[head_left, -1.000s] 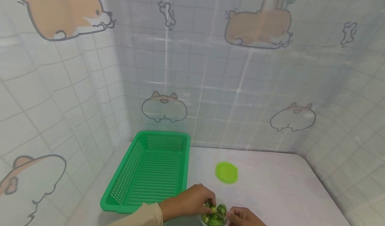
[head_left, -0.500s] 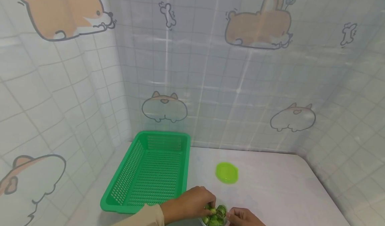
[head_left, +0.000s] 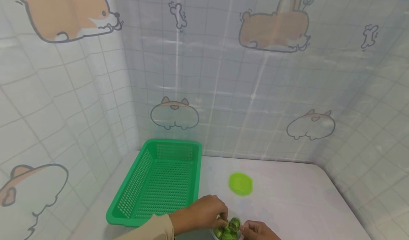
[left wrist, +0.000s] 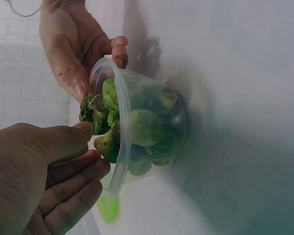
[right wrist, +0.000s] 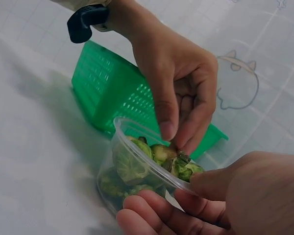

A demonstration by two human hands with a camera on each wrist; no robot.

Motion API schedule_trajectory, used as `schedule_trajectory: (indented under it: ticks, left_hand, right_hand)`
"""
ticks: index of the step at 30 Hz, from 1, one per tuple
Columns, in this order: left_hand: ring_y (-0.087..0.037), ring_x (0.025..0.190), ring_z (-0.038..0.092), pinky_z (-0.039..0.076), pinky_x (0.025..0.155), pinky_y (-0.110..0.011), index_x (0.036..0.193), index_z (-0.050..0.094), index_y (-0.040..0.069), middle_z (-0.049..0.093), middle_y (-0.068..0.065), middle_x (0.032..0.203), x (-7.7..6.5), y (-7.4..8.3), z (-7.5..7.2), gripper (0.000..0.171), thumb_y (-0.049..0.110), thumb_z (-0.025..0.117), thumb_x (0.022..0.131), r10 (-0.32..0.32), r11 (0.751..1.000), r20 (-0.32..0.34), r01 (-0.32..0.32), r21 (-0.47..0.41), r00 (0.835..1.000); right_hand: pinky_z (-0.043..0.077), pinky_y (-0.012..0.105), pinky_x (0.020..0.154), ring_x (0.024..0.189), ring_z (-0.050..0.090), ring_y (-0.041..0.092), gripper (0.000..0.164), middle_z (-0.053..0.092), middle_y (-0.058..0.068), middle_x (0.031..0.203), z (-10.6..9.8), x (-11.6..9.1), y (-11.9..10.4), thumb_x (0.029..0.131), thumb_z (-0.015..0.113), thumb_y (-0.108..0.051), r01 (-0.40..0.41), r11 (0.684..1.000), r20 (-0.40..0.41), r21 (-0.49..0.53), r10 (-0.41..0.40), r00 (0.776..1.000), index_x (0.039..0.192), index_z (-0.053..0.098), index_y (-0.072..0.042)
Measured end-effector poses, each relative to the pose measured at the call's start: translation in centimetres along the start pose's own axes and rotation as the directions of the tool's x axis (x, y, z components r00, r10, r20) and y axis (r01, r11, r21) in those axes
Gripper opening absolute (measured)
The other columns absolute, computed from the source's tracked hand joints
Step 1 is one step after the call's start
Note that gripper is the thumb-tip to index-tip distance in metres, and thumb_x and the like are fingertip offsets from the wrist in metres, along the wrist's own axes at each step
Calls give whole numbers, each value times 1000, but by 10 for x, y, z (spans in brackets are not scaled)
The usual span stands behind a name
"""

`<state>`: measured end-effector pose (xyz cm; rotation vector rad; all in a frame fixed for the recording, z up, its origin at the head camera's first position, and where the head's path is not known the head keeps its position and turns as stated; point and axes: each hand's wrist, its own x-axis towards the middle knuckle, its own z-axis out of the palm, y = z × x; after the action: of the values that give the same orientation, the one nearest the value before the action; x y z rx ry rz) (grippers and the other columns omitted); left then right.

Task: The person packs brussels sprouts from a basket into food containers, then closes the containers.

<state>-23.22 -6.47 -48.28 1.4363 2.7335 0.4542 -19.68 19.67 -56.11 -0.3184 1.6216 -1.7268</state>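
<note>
A clear plastic tub (right wrist: pixel 118 128) stands on the table, filled with several green Brussels sprouts (left wrist: pixel 146 128), some browned. In the head view the tub is partly cut off by the bottom edge. My left hand (head_left: pixel 208 211) reaches over its mouth from the left. Its thumb and fingertips pinch a sprout near the brown stem end, as the right wrist view shows. On the opposite side, my right hand (head_left: pixel 259 230) holds the tub by the rim, thumb at the mouth beside a dark-leaved sprout (right wrist: pixel 182 167) and fingers outside the wall.
A green perforated basket (head_left: pixel 196 183) stands left of the tub, with nothing in it. Behind the tub a lime-green lid (head_left: pixel 241 184) lies flat on the white table (head_left: pixel 287 197). Curtains (head_left: pixel 223 73) with cartoon dogs hang around the back and sides.
My left hand has shifted very slightly up and to the left over the sprouts. The right hand, basket and lid stay where they were.
</note>
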Motion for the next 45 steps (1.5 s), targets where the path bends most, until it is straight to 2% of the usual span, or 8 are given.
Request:
schedule_trajectory:
  ticks: [7, 12, 19, 24, 27, 31, 35, 45]
  left_hand:
    - [14, 83, 60, 46, 72, -4, 94, 77, 22, 71, 21, 89, 8, -5, -3, 6, 28, 74, 94, 3, 988, -66, -13, -153, 998]
    - [13, 81, 62, 50, 71, -8, 94, 77, 22, 72, 20, 89, 17, -9, -6, 7, 25, 71, 97, -88, 934, -98, 48, -353, 991]
    - [-13, 75, 69, 58, 63, -28, 91, 76, 18, 74, 3, 85, 45, -21, -12, 10, 21, 69, 97, -384, 689, -13, 277, -670, 923]
    - [-32, 80, 71, 62, 69, -42, 93, 76, 11, 74, -7, 88, 69, -37, -10, 15, 23, 68, 98, -547, 507, 81, 407, -759, 833]
    - [-31, 74, 70, 63, 65, -41, 96, 76, 6, 73, -10, 86, 84, -49, -9, 24, 28, 66, 99, -634, 446, 116, 483, -753, 765]
    - [-22, 64, 64, 62, 61, -37, 102, 75, 0, 72, -13, 86, 99, -66, -5, 37, 34, 61, 102, -718, 420, 137, 582, -696, 682]
    - [-21, 64, 62, 61, 60, -36, 101, 73, -2, 72, -13, 85, 109, -82, 2, 40, 35, 58, 102, -776, 408, 139, 657, -634, 616]
    - [-20, 60, 65, 60, 56, -33, 79, 67, 1, 70, -10, 73, 129, -90, 27, 32, 24, 60, 99, -783, 406, 221, 747, -527, 581]
  right_hand:
    - [51, 24, 52, 53, 57, 5, 37, 72, 3, 79, 0, -4, 0, 107, 49, -39, -24, 1000, -59, -17, 23, 998, 89, 62, -9]
    - [54, 26, 55, 59, 62, 10, 42, 72, 6, 81, -4, -5, -7, 106, 50, -41, -43, 995, -160, -93, 27, 987, 88, 64, -6]
    - [61, 35, 68, 73, 68, 17, 37, 70, 6, 83, -27, -4, -30, 105, 54, -36, -88, 982, -329, -167, 28, 944, 92, 63, -2]
    - [62, 38, 66, 72, 69, 19, 41, 69, 9, 84, -53, 5, -47, 105, 55, -34, -91, 962, -451, -258, -37, 892, 101, 64, 6]
    - [62, 38, 64, 71, 69, 20, 45, 70, 11, 87, -71, 17, -57, 104, 55, -35, -112, 950, -524, -292, -61, 849, 110, 64, 9]
    - [61, 36, 63, 70, 69, 20, 42, 69, 12, 89, -93, 36, -69, 105, 55, -31, -181, 930, -606, -320, -54, 794, 114, 65, 9]
    - [61, 35, 63, 68, 68, 21, 41, 69, 13, 88, -110, 53, -76, 105, 53, -29, -228, 915, -611, -332, -25, 792, 114, 65, 9]
    - [58, 30, 57, 58, 65, 15, 35, 67, 9, 72, -129, 71, -66, 103, 55, -23, -235, 918, -554, -320, 20, 832, 87, 70, 5]
